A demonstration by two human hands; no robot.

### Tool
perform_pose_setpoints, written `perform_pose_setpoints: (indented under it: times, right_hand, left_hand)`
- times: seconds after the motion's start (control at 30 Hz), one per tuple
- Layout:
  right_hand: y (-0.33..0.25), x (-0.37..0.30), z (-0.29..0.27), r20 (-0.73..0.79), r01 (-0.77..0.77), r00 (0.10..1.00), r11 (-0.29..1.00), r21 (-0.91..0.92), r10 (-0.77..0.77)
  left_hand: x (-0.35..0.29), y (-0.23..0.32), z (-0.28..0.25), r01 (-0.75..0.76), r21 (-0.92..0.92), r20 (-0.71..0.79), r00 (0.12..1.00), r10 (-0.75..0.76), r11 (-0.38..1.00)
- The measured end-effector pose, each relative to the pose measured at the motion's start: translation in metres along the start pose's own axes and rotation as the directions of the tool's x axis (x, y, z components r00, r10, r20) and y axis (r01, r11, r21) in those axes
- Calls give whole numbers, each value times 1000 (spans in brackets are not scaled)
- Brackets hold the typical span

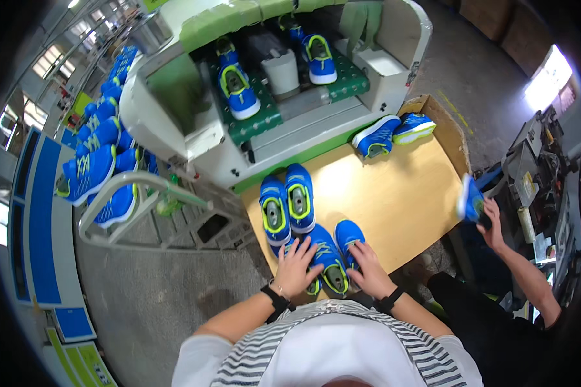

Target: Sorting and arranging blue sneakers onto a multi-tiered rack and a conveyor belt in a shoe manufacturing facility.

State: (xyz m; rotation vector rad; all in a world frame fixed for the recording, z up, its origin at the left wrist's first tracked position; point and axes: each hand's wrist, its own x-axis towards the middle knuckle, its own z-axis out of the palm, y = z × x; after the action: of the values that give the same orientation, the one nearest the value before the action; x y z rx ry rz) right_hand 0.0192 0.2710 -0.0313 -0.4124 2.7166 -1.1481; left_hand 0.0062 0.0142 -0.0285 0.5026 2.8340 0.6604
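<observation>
My left hand [295, 269] lies with fingers spread over a blue running shoe whose body it mostly hides. Its fingertips reach a laced blue shoe [325, 253] that stands between my two hands. My right hand [370, 269] has its fingers stretched out against the side of another blue shoe [348, 233], touching it. Just beyond my left hand stand two blue shoes with lime-green collars, one on the left [274, 209] and one on the right [299, 198]. Dark inserts show inside the openings of several shoes.
A tan tabletop [394, 200] bears the shoes, with two more [394, 134] at its far right. Behind it, a machine [316, 119] holds shoes on green dotted belts. A rack of shoes [97, 171] stands left, past a metal rail [110, 200]. On the right, a co-worker's hand [494, 226] holds a shoe [469, 198].
</observation>
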Motion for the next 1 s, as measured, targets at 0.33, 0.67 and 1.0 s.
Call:
perform_pose_setpoints:
  times: [0.33,0.67,1.0]
  right_hand:
    - [19,28,-27,17,-10,1000,992,128,7]
    - [157,192,-139,-593,-453,796,769,-452,121]
    - [111,101,-138,361,121,931,978,-169,-53]
  left_hand:
    - [9,0,9,-8,-48,-246,969,-4,999]
    - [8,5,15,0,-59,-281,959,-17,998]
    - [6,4,14,-7,-22,-299,954,1,1000]
